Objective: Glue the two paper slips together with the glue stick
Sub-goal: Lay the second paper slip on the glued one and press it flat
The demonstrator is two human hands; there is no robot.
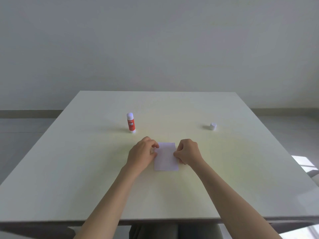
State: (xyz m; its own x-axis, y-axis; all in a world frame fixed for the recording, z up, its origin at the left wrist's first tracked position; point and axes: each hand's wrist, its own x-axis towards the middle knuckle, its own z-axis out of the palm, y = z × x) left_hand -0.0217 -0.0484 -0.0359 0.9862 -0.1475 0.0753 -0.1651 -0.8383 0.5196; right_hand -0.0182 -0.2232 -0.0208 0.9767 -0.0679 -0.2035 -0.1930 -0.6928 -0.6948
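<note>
A white paper slip (166, 156) lies flat on the table (86, 169) in front of me; I cannot tell whether a second slip lies under it. My left hand (142, 153) pinches its left edge with curled fingers. At the right edge, my right hand (188, 151) pinches the slip too. The red and white glue stick (131, 123) stands upright and uncapped, behind and to the left of my hands. Its white cap (213, 126) sits apart, back right on the table.
The pale table ends at a near edge (155, 219) close to my body, and my knees show below it. A plain wall stands behind the far edge. A white object (305, 163) sits beyond the right side of the table.
</note>
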